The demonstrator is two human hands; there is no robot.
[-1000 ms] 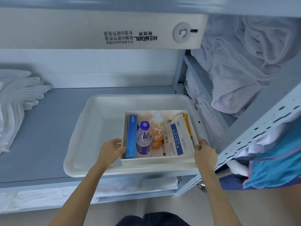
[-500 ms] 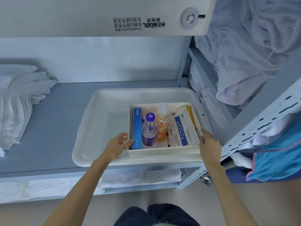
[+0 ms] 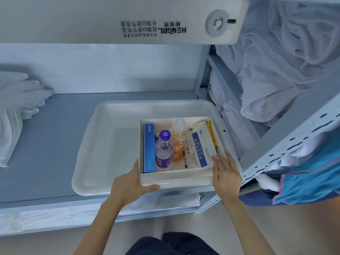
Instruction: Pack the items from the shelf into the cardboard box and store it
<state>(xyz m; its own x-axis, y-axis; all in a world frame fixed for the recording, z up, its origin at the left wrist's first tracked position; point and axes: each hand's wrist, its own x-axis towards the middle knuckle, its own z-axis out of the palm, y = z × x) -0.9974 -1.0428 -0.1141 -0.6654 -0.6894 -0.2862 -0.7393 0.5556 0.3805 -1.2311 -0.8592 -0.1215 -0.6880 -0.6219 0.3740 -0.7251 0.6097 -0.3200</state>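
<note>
Head camera: a white open-topped cardboard box point(image 3: 176, 176) sits in the near right corner of a shallow white plastic tray point(image 3: 110, 144), which rests on a grey-blue metal shelf point(image 3: 46, 144). The left hand point(image 3: 128, 184) grips the box's near left corner, thumb laid along the foot of the front wall, fingers hidden behind the left wall. The right hand point(image 3: 227, 178) clasps the near right corner, thumb on the front wall, fingers reaching up along the right wall and over its rim.

Inside the box, between the hands, lie a long blue carton point(image 3: 149, 148) against the left wall, a clear water bottle with a purple cap point(image 3: 163, 153), an orange drink bottle point(image 3: 178, 142), a white and blue mask packet point(image 3: 199, 150) and, at the right wall, a yellow packet point(image 3: 210, 134).

The box's right wall stands just beside the tray's right rim, and the tray's near rim reaches the shelf's front edge. The tray's left half is bare floor. A perforated grey rack upright point(image 3: 287, 144) stands close to the right of the right hand. A white lettered panel point(image 3: 128, 19) hangs overhead. Folded white towels point(image 3: 16, 111) lie well apart at the shelf's left end.
</note>
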